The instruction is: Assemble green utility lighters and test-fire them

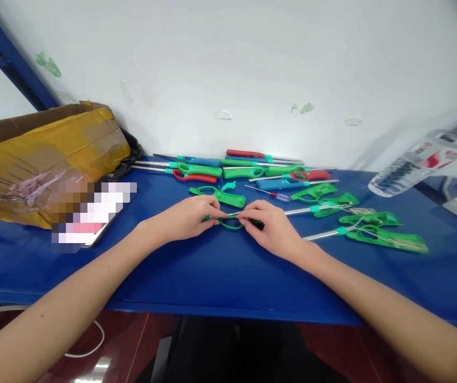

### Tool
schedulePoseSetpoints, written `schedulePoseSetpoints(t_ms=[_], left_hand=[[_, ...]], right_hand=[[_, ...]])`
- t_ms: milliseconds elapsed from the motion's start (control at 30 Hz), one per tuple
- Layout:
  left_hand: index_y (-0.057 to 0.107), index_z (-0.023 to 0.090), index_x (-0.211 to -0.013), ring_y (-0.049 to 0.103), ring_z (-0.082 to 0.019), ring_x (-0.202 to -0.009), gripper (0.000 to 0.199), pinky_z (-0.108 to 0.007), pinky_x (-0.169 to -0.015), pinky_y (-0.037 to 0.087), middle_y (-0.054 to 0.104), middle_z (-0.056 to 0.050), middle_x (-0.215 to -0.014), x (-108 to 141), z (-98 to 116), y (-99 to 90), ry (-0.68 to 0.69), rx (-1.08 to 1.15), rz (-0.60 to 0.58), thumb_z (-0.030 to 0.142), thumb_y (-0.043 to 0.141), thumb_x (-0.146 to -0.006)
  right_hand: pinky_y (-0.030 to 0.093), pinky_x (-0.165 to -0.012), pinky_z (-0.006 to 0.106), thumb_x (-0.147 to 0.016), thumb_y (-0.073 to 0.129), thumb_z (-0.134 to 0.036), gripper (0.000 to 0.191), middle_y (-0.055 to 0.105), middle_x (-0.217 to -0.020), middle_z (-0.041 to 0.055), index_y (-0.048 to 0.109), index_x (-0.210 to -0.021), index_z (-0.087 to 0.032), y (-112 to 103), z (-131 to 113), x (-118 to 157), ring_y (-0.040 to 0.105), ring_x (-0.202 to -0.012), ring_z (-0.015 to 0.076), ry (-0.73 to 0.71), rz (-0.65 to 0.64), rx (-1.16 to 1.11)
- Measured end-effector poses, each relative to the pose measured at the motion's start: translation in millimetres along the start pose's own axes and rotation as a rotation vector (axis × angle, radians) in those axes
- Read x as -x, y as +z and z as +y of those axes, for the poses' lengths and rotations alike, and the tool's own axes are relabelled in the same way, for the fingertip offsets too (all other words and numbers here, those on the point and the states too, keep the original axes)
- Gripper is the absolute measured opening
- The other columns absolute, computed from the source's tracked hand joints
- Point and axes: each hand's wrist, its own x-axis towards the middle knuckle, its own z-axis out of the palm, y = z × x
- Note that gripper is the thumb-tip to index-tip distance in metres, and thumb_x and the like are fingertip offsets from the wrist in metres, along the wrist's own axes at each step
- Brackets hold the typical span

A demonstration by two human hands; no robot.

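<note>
Low over the blue table, my left hand (194, 218) and my right hand (270, 227) pinch the two ends of a green lighter casing (231, 224). Its trigger loop shows between my fingertips; the ends are covered by my fingers. Just beyond it lies another green casing half (230, 198), with a small teal part (228, 186) beside it. A small screwdriver with a clear purple handle (280, 197) rests past my right hand. To the right are opened green lighters (388, 238) with metal tubes and exposed insides.
Assembled lighters (202, 169) in red, blue and green lie along the wall. A taped cardboard box (49, 159) and a blurred-out phone-like object (96, 215) are at left. A tilted water bottle (415, 159) is at right. The blue table's front edge (228, 311) runs below my hands.
</note>
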Motion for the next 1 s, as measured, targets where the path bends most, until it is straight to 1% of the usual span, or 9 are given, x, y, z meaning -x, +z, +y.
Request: schedulePoseSetpoints(t_ms=[67,200,333,433,633,733,867,1000], left_hand=[[0.071,0.024,-0.117,0.062,-0.018,-0.09,0.03,-0.027,-0.078,0.047,0.065,-0.006,-0.101,0.3,0.6,0.0,0.005,-0.008,0.005,0.016,0.055,-0.092],[0.07,0.022,-0.118,0.062,-0.018,-0.089,0.031,-0.027,-0.076,0.048,0.065,-0.006,-0.101,0.4,3.6,-0.9,-0.003,-0.04,-0.004,0.015,0.055,-0.092],[0.071,0.021,-0.118,0.063,-0.019,-0.089,0.032,-0.028,-0.077,0.049,0.065,-0.007,-0.1,-0.1,7.1,-2.0,-0.011,-0.051,-0.003,0.013,0.055,-0.092],[0.07,0.019,-0.119,0.063,-0.019,-0.089,0.032,-0.028,-0.077,0.049,0.065,-0.007,-0.099,-0.2,7.6,-2.0,-0.007,-0.052,-0.007,0.012,0.055,-0.092],[0.069,0.022,-0.121,0.062,-0.018,-0.088,0.033,-0.027,-0.078,0.048,0.063,-0.006,-0.101,1.4,5.0,-0.5,0.009,-0.047,-0.005,0.014,0.052,-0.094],[0.067,0.024,-0.121,0.06,-0.018,-0.087,0.033,-0.028,-0.078,0.047,0.061,-0.006,-0.102,2.3,5.0,-0.2,0.027,-0.051,-0.012,0.015,0.048,-0.096],[0.066,0.022,-0.122,0.059,-0.019,-0.088,0.033,-0.029,-0.078,0.047,0.058,-0.007,-0.099,2.6,6.6,-0.7,0.03,-0.071,-0.027,0.016,0.046,-0.097],[0.065,0.021,-0.122,0.06,-0.02,-0.091,0.032,-0.03,-0.078,0.048,0.059,-0.007,-0.1,2.2,6.6,0.1,0.027,-0.061,-0.017,0.016,0.045,-0.097]], right_hand=[[0.055,-0.079,0.036,-0.09,0.058,-0.015,0.019,0.07,-0.095,0.0078,0.073,-0.101,-0.02,0.4,-0.3,-0.8,0.064,-0.089,0.0216,0.034,0.004,-0.026],[0.054,-0.079,0.037,-0.088,0.059,-0.014,0.027,0.072,-0.092,0.0075,0.07,-0.113,-0.018,1.4,-0.9,-3.2,0.065,-0.088,0.0226,0.083,0.01,-0.03],[0.054,-0.078,0.036,-0.088,0.058,-0.014,0.024,0.073,-0.097,0.0083,0.073,-0.106,-0.019,-0.7,-3.5,-4.6,0.066,-0.089,0.022,0.149,-0.002,-0.08],[0.053,-0.077,0.035,-0.088,0.057,-0.013,0.023,0.073,-0.095,0.0076,0.073,-0.103,-0.02,-2.7,-4.9,-5.0,0.066,-0.088,0.0211,0.172,-0.015,-0.106],[0.052,-0.077,0.036,-0.089,0.056,-0.013,0.022,0.07,-0.092,0.0075,0.071,-0.104,-0.019,-2.3,-3.5,-4.7,0.062,-0.087,0.0215,0.124,-0.046,-0.067],[0.051,-0.076,0.036,-0.088,0.058,-0.014,0.019,0.07,-0.091,0.0075,0.071,-0.101,-0.019,-2.0,-3.4,-5.6,0.061,-0.085,0.0215,0.113,-0.052,-0.057],[0.052,-0.075,0.036,-0.085,0.06,-0.013,0.016,0.07,-0.086,0.0069,0.073,-0.093,-0.019,-1.7,-2.7,-7.1,0.061,-0.083,0.0212,0.105,-0.054,-0.04],[0.052,-0.076,0.037,-0.088,0.059,-0.016,0.018,0.068,-0.087,0.0073,0.075,-0.094,-0.019,-1.3,-0.3,-5.9,0.06,-0.085,0.0216,0.071,-0.043,-0.01]])
